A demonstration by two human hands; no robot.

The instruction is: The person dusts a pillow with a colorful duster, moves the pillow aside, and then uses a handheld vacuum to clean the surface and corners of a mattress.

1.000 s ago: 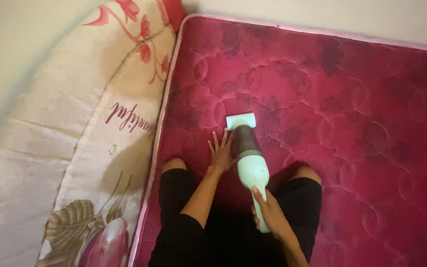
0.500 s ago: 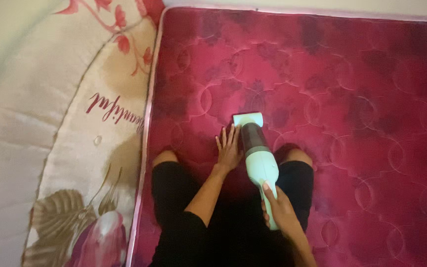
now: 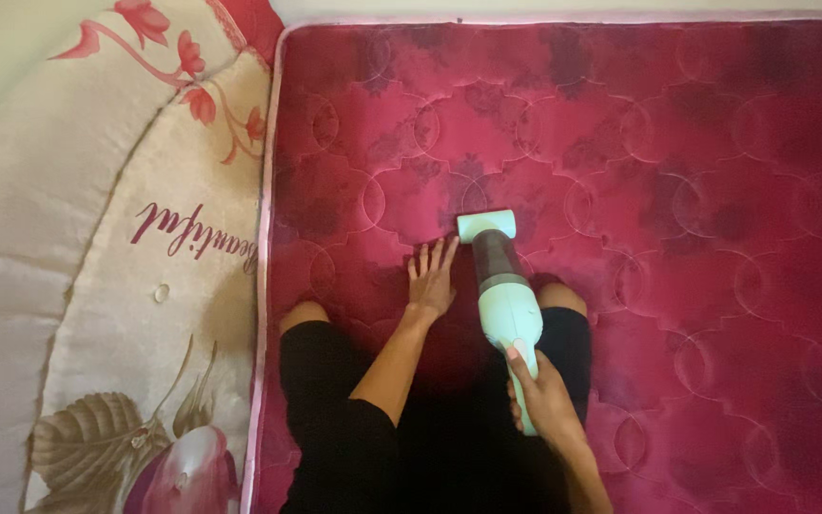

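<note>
I kneel on a dark red quilted mattress [image 3: 677, 171], black-clad knees apart. My right hand [image 3: 542, 395] grips the handle of a pale green handheld vacuum [image 3: 506, 309]. Its wide nozzle [image 3: 486, 225] presses on the mattress ahead of my knees, and its dark dust cup sits behind the nozzle. My left hand [image 3: 430, 279] lies flat on the mattress with fingers spread, just left of the vacuum's body.
A cream cushion or bedding piece [image 3: 116, 286] with red flowers, a brown leaf print and cursive lettering lies along the mattress's left edge. A pale wall strip [image 3: 525, 8] runs along the mattress's far side. Quilted mattress stretches away to the right.
The vacuum's nozzle has slid a little forward and to the right over the mattress. My left hand stays flat beside it. The view has shifted left and down.
</note>
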